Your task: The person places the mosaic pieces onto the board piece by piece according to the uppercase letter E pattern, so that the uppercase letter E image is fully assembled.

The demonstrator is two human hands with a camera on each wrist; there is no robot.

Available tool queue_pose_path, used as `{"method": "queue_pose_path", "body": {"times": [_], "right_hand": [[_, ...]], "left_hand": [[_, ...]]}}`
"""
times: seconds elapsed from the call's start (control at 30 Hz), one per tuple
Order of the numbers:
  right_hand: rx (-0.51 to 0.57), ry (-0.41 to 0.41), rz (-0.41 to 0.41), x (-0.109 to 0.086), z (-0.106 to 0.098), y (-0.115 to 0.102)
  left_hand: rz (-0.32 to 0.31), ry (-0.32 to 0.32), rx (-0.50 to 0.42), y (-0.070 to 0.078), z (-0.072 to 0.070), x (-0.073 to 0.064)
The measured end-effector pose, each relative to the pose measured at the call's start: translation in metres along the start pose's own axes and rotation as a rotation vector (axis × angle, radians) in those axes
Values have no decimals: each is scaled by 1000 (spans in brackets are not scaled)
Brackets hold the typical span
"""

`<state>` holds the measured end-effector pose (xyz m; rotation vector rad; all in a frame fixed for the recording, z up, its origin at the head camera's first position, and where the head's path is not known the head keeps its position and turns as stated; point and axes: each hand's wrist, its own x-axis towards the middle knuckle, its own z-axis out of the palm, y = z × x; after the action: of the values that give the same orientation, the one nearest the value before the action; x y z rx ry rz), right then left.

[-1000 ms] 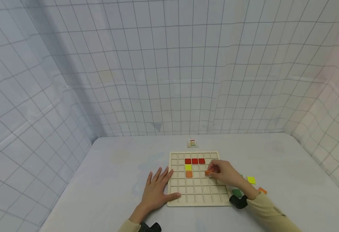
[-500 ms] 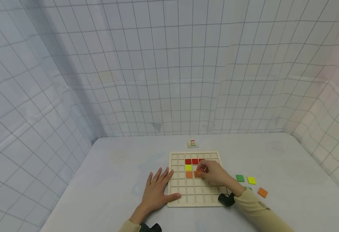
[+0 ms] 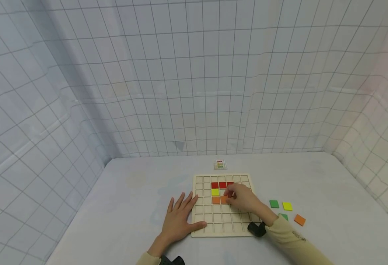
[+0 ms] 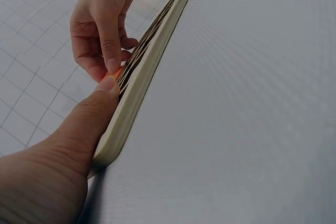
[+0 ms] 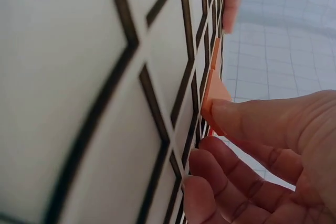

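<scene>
A pale wooden grid board (image 3: pixel 207 230) lies on the table. In it sit red tiles (image 3: pixel 222 185), a yellow tile (image 3: pixel 215 192) and an orange tile (image 3: pixel 216 200). My right hand (image 3: pixel 245 199) pinches another orange tile (image 5: pixel 218 90) between thumb and fingers, over the cell just right of the placed orange one. In the right wrist view this tile is tilted, with its edge at the grid and the thumb (image 5: pixel 247 119) against it. My left hand (image 3: pixel 177 222) rests with spread fingers along the board's left edge, its thumb (image 4: pixel 86 119) over the near left corner area.
Loose on the table right of the board are green tiles (image 3: pixel 274 204), a yellow tile (image 3: pixel 287 206) and an orange tile (image 3: pixel 300 220). Behind the board lies a small card (image 3: pixel 220 164) with a coloured grid pattern. Grid-patterned curtains (image 3: pixel 194 92) surround the table.
My right hand has moved left across the board with the orange tile, bringing it beside the placed orange tile. The loose tiles at the right came into fuller view. My left hand stays put.
</scene>
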<state>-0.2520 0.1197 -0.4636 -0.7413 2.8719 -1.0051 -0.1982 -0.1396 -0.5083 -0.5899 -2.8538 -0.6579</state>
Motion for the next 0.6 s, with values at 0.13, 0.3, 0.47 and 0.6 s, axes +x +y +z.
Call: {"method": "queue_pose_path", "body": {"times": [0.13,0.3,0.47,0.6], "right_hand": [[-44,-22,-21,-5,0,0],[-69,-39,-20,-10,-2,-2],[-130,-103,-51,-19,-7,-3],[-180,-176,-141,-29,-14,-1]], "left_hand": [[-3,-5,7,0,0,-1],[-4,-3,17,0,0,-1],[3,8,25,0,1,0],[13,26,33,0,3,1]]}}
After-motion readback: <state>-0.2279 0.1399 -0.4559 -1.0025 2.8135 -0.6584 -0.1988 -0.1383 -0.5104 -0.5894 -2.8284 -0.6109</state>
